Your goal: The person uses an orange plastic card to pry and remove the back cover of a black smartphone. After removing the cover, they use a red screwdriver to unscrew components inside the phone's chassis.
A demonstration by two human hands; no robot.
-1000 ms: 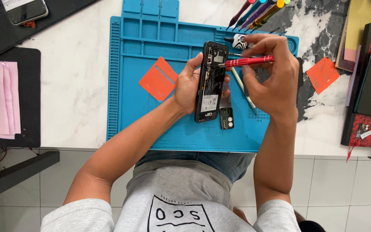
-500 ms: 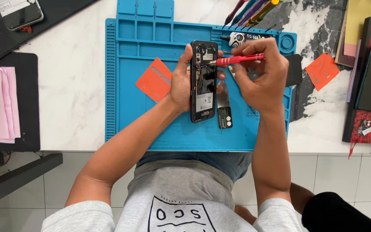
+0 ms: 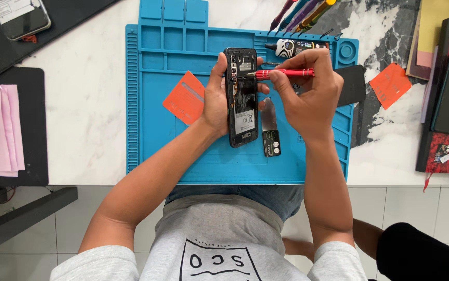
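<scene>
The left hand (image 3: 215,104) was clamped on the opened phone's (image 3: 242,96) edges — light, stiff, likely fragile inside — while the right hand (image 3: 307,96) pinched a red screwdriver (image 3: 281,74) at its top.

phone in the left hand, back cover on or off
Off: the phone in the left hand shows bare internals, with the red screwdriver tip on them.
</scene>
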